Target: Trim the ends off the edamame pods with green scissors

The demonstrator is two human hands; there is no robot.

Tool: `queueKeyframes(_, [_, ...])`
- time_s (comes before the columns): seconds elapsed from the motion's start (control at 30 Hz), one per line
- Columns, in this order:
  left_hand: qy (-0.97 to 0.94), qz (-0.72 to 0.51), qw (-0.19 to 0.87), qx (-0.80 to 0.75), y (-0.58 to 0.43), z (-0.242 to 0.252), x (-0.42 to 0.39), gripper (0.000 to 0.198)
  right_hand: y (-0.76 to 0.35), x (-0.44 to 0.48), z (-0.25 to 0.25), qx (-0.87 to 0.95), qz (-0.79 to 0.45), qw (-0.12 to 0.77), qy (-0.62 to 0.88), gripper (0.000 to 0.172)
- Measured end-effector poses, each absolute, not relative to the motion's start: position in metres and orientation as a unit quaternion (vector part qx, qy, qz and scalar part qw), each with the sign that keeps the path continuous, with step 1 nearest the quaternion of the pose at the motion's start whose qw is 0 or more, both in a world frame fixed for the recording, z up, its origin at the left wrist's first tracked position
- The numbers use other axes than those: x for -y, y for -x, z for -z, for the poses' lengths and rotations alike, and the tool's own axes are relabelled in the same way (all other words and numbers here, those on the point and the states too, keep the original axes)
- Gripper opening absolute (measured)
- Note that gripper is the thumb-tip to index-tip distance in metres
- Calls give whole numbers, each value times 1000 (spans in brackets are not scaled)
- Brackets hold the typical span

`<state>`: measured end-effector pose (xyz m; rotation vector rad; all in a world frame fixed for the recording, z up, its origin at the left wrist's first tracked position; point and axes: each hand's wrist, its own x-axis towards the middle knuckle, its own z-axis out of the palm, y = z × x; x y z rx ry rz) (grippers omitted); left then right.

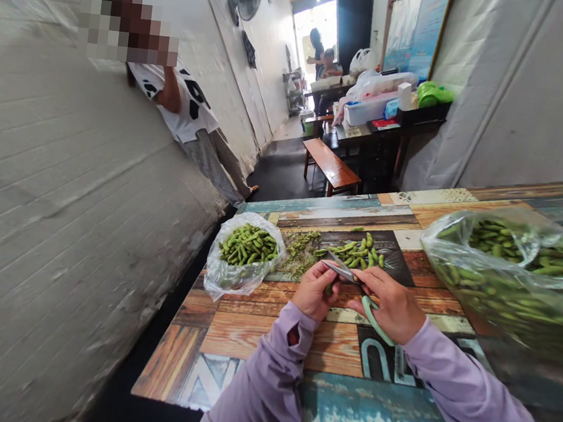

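Observation:
My right hand (392, 305) grips a pair of scissors (373, 320) with pale green handles, the blades parted and pointing left. Close to the blades, my left hand (315, 291) is closed in a pinch on a green soybean pod (328, 288), mostly covered by the fingers. Just beyond the hands, loose soybean pods (357, 254) lie on a dark patch of the table. Small trimmed bits (301, 253) are heaped left of them. A clear plastic bag (219, 273) full of pods stands at the left, and a larger clear bag (494, 294) of pods is at the right.
The patterned wooden table (248, 335) ends near a white brick wall (60, 214). A person in a white shirt (184, 110) stands by that wall. Further back are a wooden bench (331, 164), a table loaded with a plastic bin (370, 109), and two more people.

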<state>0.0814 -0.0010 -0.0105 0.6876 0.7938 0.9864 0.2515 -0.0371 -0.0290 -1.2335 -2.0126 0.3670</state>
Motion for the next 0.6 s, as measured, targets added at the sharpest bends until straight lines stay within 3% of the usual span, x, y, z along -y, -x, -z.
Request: queueKeyframes(0.6, [-309, -473, 748, -348, -84, 13, 1, 44, -251, 38, 28, 783, -134, 368, 483, 47])
